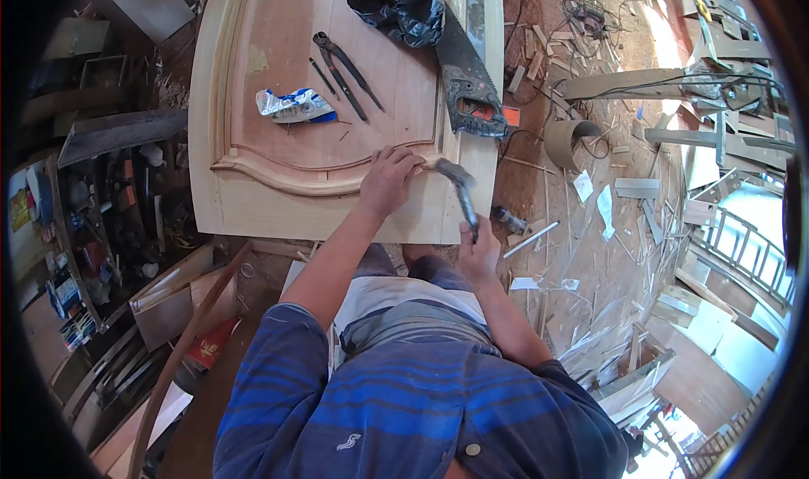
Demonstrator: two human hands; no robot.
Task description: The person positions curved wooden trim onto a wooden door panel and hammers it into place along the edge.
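Note:
My right hand (pixel 479 251) is wrapped round the handle of a hammer (pixel 465 201), whose head is blurred by motion over the right end of a curved wooden moulding (pixel 295 184). The moulding runs along the lower edge of a panel on a wooden door (pixel 244 219). My left hand (pixel 390 180) is closed on the moulding just left of the hammer head. Whether its fingertips also pinch something small, such as a nail, I cannot make out.
On the door lie pincers (pixel 347 68), a pencil (pixel 323 78), a crumpled blue-and-white packet (pixel 295 106), a handsaw (pixel 465 70) and a black plastic bag (pixel 396 11). Wood offcuts and scraps litter the floor at right. Boards (pixel 126 133) crowd the left.

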